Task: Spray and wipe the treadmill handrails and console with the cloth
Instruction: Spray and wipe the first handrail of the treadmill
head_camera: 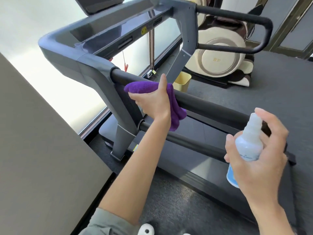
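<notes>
Now the left hand (153,99) clutches a purple cloth (144,86) on the black handrail (211,104); the right hand (264,150) grips a white spray bottle (248,146).

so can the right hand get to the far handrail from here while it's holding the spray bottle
Probably not without stepping round. The right hand grips the spray bottle on the near side, and the far handrail lies beyond the near handrail and the belt. Nothing blocks the way; it just looks too far.

The left arm reaches forward, nearly straight, its sleeve pushed up to the elbow; the left hand (153,100) is curled in a grip, thumb raised. The right hand (259,155) is held nearer, fingers wrapped and 1 fingertip on top.
</notes>
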`<state>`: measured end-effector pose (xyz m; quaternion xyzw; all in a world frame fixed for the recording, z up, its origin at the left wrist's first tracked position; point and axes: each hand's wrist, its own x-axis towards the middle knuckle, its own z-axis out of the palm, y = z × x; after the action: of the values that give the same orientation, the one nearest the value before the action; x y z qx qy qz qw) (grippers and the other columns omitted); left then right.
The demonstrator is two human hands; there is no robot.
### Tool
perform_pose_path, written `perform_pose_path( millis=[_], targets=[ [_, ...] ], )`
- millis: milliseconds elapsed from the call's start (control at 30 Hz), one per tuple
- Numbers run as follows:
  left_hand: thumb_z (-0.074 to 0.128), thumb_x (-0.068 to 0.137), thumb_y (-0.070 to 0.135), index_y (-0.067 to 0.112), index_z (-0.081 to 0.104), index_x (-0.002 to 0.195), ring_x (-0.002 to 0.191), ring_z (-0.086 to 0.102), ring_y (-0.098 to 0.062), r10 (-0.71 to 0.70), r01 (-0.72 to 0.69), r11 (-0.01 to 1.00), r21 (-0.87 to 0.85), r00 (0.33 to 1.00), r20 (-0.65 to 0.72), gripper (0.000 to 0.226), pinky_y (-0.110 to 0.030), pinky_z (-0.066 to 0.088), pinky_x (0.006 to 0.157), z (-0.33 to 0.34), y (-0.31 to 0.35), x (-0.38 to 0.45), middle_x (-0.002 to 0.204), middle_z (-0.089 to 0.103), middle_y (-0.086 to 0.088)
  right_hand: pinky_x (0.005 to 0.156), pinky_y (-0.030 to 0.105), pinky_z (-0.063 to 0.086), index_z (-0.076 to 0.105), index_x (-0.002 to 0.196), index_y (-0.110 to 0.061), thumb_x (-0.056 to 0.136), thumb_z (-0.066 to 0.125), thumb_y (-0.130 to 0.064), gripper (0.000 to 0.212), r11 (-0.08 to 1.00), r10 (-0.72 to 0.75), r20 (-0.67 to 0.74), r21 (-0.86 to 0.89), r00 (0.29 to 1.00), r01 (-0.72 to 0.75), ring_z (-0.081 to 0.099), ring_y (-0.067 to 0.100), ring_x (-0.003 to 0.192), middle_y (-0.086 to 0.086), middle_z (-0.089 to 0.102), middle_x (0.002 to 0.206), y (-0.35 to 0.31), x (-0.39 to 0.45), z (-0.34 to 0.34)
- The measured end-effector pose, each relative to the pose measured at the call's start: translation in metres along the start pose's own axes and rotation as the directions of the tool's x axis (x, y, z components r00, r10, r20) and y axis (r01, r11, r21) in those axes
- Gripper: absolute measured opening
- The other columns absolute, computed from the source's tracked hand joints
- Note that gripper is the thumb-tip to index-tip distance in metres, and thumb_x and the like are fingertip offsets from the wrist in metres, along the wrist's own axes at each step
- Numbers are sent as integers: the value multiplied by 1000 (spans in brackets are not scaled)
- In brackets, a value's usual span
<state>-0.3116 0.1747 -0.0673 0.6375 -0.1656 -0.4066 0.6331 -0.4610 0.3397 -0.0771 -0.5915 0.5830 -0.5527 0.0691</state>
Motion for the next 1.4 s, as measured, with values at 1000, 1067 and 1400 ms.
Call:
perform_pose_path(
  millis=[1000, 1067, 1400],
  targets=[
    [83, 63, 44, 19, 20, 144, 112, 53, -24, 40, -19, 991, 131, 987, -156, 105, -43, 46, 99, 69, -64, -156, 123, 48, 1, 68, 22, 53, 36, 134, -38, 85, 66, -15, 62, 886, -340, 414, 442, 844, 140, 63, 27, 70, 8, 67, 95, 146, 77, -128],
    [84, 56, 50, 21, 20, 146, 117, 52, -25, 38, -20, 993, 116, 987, -154, 114, -45, 45, 101, 73, -69, -167, 131, 48, -1, 68, 19, 53, 37, 134, -38, 84, 66, -14, 63, 870, -359, 426, 475, 831, 132, 63, 26, 69, 8, 66, 92, 156, 82, -133],
    [76, 52, 65, 29, 34, 141, 115, 54, -16, 254, -145, 943, 300, 894, -369, 105, -40, 43, 103, 114, -111, -239, 124, 57, 10, 59, 38, 56, 36, 132, -40, 85, 65, -18, 60, 799, -486, 498, 586, 718, 135, 63, 32, 61, 10, 67, 100, 223, 143, -164]
  ],
)
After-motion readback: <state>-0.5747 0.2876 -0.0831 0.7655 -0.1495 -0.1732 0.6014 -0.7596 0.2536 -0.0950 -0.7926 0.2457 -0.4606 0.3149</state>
